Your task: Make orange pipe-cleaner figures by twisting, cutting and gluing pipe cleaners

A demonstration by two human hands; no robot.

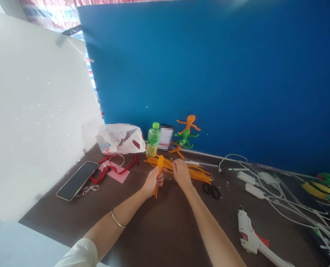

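My left hand grips an orange pipe-cleaner piece, bent into a narrow loop and standing up from the fist. My right hand is close beside it, fingers bunched, over a loose pile of orange pipe cleaners lying on the dark tabletop. Whether it holds anything is hidden by the fingers. Beyond the pile, a small orange pipe-cleaner figure and a green one lean against the blue board.
A green-capped bottle, white plastic bag, phone, red ribbon and pink paper lie left. Black scissors, a white hot glue gun and white cables lie right. A white board stands left.
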